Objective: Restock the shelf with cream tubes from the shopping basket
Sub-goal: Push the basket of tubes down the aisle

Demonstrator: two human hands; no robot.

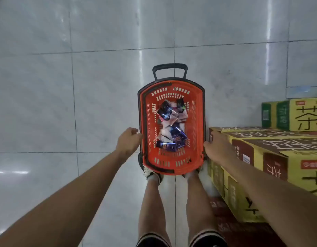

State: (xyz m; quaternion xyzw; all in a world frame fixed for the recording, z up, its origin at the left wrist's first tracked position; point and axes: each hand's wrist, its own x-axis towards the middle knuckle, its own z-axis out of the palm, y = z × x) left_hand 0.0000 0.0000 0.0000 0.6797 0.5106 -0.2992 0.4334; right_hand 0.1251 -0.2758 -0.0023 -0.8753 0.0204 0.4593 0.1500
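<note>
A red shopping basket [198, 111] with a black rim sits low in front of me, its near end covering my shoes. Several cream tubes and small boxes [172, 125], dark blue and pale pink, lie jumbled on its bottom. My left hand [129, 139] is at the basket's left rim with its fingers curled against the edge. My right hand [216, 147] grips the right rim, squeezed between the basket and the cartons. No shelf is in view.
Stacked yellow and brown cartons [261, 150] stand close against the basket's right side, with a green and yellow carton [297, 114] behind them. The basket's black pull handle [169, 68] sticks out at its far end. Glossy white floor tiles [65, 104] spread left and ahead.
</note>
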